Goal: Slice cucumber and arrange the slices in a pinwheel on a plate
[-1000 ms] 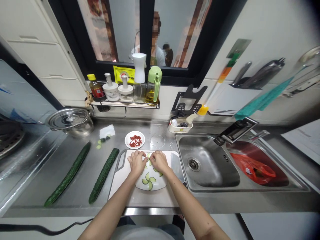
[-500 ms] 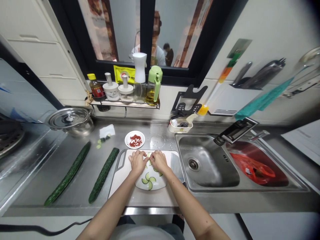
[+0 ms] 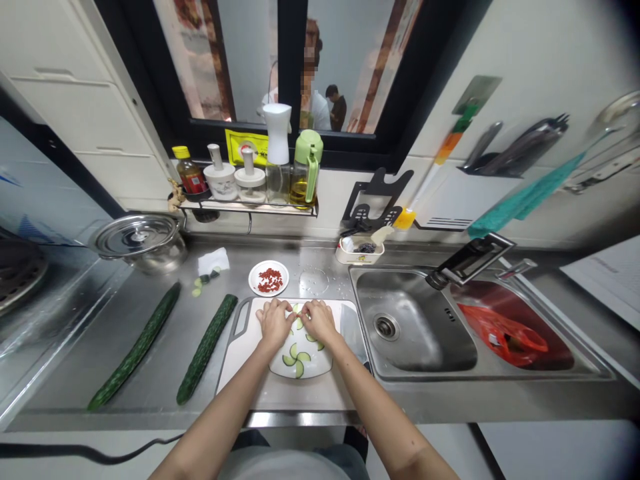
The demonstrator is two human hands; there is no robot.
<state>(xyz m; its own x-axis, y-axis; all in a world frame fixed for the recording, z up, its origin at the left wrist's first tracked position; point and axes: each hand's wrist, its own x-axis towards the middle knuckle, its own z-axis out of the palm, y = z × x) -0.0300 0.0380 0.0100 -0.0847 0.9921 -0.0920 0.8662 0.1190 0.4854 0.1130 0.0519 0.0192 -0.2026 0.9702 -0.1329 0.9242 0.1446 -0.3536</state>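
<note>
left hand and right hand over one plate, grips impossible to tell; behind them, cutting board's near edge bare; two cucumbers leftward, one double-basin sink rightward.

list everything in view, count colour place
cutting board: 1, white, on counter
plate: 1, white, on board
cucumber slices: several, green, on plate
knife: 1, silver, on board
dish: 1, white, behind board
red bits: many, red, in dish
whole cucumbers: 2, green, counter left
pot: 1, silver, back left
condiment containers: 5, mixed, on shelf
sink: 1, silver, right
faucet: 1, silver/black, over sink
bag: 1, red, in sink
knife rack: 1, white, above sink
cloth: 1, teal, above sink
window: 1, black frame, back
people: 2, white/dark tops, in window
hands: 2, bare, over plate
</note>
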